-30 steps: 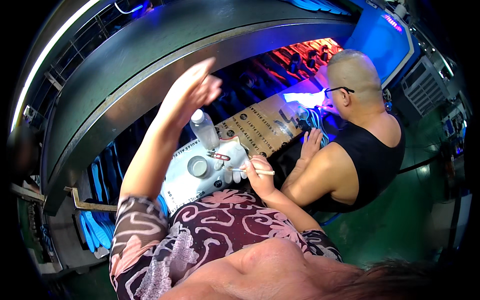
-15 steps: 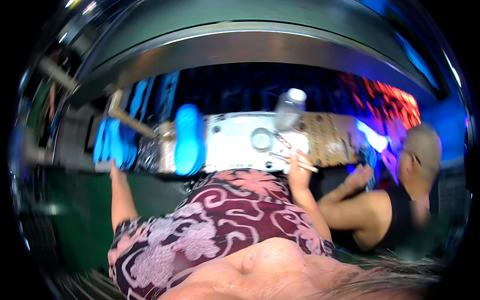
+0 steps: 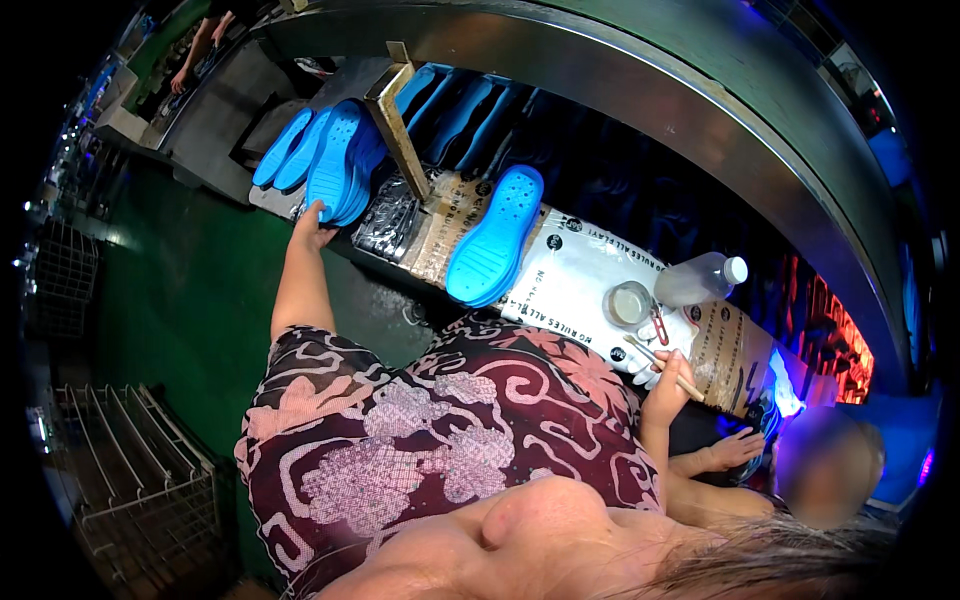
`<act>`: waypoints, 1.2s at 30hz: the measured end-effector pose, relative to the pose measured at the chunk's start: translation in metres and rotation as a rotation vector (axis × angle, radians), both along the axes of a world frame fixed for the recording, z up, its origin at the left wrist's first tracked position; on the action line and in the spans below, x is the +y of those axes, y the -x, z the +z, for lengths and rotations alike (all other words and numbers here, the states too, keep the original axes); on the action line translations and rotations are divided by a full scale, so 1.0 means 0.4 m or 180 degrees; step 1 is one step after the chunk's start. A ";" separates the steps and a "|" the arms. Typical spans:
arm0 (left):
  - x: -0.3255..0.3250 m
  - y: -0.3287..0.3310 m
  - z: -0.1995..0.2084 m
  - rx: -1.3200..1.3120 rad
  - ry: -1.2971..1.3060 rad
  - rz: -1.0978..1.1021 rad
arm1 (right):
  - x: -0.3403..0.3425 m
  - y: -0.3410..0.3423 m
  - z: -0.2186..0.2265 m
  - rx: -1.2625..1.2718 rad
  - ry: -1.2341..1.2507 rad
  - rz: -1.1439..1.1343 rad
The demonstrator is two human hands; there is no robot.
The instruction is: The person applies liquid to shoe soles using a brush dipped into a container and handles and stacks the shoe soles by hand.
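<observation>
At the left end of the bench, my left hand (image 3: 318,228) closes on the heel end of a stack of blue shoe soles (image 3: 338,178), its thumb on top. Two more blue soles (image 3: 285,150) lie just left of that stack. My right hand (image 3: 668,382) grips a thin wooden-handled brush (image 3: 690,388) at the bench's near edge. Beyond it stand a small clear glass jar (image 3: 628,304) and a tilted translucent bottle (image 3: 692,281) with a white cap. Another stack of blue soles (image 3: 494,240) lies between my two hands, toes pointing away.
White printed sheeting (image 3: 565,270) and brown tape cover the bench. A wooden post (image 3: 398,140) rises beside the left stack. Behind, a dark conveyor carries more blue soles (image 3: 470,120) under a metal hood (image 3: 640,90). A co-worker (image 3: 735,490) sits at right; a wire rack (image 3: 140,490) stands lower left.
My view has swung left and tilted, so the bench now slants down to the right. My left hand remains at the sole stack, and my right still holds the brush.
</observation>
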State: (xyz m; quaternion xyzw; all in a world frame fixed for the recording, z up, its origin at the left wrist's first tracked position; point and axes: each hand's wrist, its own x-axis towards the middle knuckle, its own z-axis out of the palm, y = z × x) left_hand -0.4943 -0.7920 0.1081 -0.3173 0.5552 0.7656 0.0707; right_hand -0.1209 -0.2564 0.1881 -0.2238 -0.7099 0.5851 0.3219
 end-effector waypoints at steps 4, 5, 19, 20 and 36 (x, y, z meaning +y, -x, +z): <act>0.077 -0.060 0.022 0.0236 0.0321 -0.0375 | -0.009 0.007 0.005 -0.0076 0.0124 0.0013; 0.110 -0.089 0.018 0.0293 0.0425 -0.0332 | 0.001 0.008 -0.006 -0.0085 0.0125 0.0014; 0.064 -0.452 0.027 -0.0296 -0.0245 -0.1800 | 0.020 0.040 -0.017 -0.0094 0.0223 0.0013; 0.087 -0.446 0.016 -0.0334 -0.0148 -0.1839 | 0.018 0.037 -0.020 -0.0081 0.0242 0.0004; 0.350 -0.284 0.065 0.0362 0.1089 -0.1644 | 0.031 -0.004 -0.049 0.0069 0.0553 -0.0214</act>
